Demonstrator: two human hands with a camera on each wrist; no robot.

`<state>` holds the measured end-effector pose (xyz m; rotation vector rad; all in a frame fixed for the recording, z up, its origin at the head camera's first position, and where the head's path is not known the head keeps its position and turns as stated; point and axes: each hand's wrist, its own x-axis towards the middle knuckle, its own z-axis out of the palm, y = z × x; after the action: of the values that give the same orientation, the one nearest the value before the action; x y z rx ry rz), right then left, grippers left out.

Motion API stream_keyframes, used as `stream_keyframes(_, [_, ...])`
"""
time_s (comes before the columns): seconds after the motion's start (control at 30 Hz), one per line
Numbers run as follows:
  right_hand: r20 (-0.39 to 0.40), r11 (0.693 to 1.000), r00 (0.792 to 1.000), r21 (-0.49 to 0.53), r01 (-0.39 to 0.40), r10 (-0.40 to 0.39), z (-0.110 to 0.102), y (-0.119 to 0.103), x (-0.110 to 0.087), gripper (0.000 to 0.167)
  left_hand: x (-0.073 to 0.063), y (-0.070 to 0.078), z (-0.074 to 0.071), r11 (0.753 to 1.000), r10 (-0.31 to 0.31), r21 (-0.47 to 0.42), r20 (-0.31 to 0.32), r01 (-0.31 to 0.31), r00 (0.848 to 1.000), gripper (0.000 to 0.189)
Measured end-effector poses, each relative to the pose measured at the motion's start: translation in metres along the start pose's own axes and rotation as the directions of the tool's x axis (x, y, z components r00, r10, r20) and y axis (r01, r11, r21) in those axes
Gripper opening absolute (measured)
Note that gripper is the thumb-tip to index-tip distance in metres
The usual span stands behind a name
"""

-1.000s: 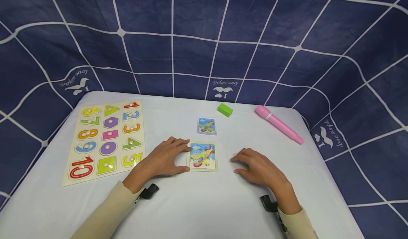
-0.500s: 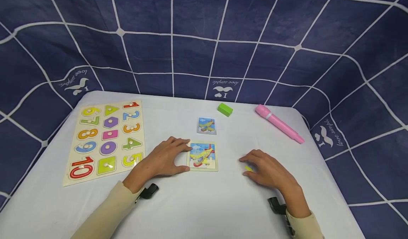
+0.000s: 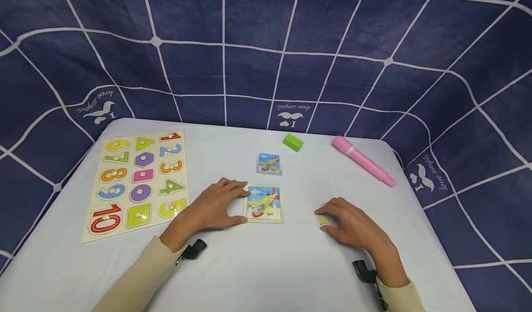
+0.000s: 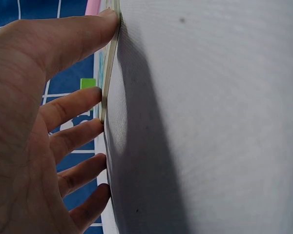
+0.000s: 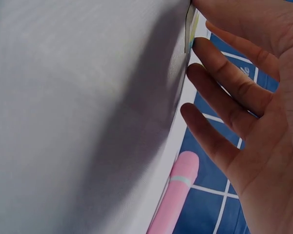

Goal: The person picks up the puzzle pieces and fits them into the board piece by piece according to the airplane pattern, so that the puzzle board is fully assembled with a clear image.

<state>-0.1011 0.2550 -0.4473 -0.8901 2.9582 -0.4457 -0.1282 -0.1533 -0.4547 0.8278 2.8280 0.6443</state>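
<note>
A small wooden jigsaw tray [image 3: 283, 210] with an airplane picture lies flat at the table's middle. My left hand [image 3: 216, 205] rests at its left edge, with the thumb and fingers touching the rim in the left wrist view. A pale gap shows at the picture's lower right. To the right of the tray, my right hand [image 3: 351, 224] holds a yellow and white puzzle piece [image 3: 323, 220] between thumb and forefinger, low at the table. In the right wrist view the piece [image 5: 191, 30] is seen edge-on, its other fingers spread. Behind the tray lies an airplane picture card [image 3: 269, 164].
At left lies a number and shape peg board [image 3: 135, 187]. A green block [image 3: 293, 143] sits near the back edge, and a pink pen-shaped stick [image 3: 365, 161] lies at the back right. Dark blue gridded cloth [image 3: 249, 71] hangs around the white table [image 3: 257, 270].
My right hand has moved a little to the right, away from the tray, and the puzzle piece between its fingers has come into clearer sight. The left hand and tray stay put.
</note>
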Motion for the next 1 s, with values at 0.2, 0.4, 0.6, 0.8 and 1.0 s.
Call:
stream_keyframes(0.2, [0.01, 1.0, 1.0, 0.016, -0.017, 0.017, 0.001, -0.001, 0.003, 0.036, 0.0, 0.0, 0.001, 1.0, 0.0, -0.005, 0.001, 0.0, 1.0, 0.071])
stream_keyframes(0.4, [0.011, 1.0, 1.0, 0.026, -0.005, 0.005, 0.002, -0.008, 0.011, 0.034, 0.001, -0.001, 0.002, 1.0, -0.002, 0.0, 0.005, 0.002, 1.0, 0.071])
stream_keyframes(0.6, [0.008, 0.999, 1.0, 0.017, 0.027, -0.027, 0.003, -0.015, 0.021, 0.034, 0.0, -0.001, 0.001, 1.0, 0.0, -0.004, 0.003, 0.0, 1.0, 0.071])
stream_keyframes(0.8, [0.018, 0.999, 0.999, 0.021, 0.05, -0.051, 0.004, -0.022, 0.031, 0.035, 0.0, -0.001, 0.001, 1.0, 0.009, -0.006, -0.001, -0.009, 1.0, 0.07])
stream_keyframes(1.0, [0.028, 0.998, 0.998, 0.03, 0.062, -0.063, 0.004, -0.031, 0.04, 0.035, 0.0, -0.001, 0.001, 1.0, 0.008, -0.001, -0.001, -0.008, 1.0, 0.07])
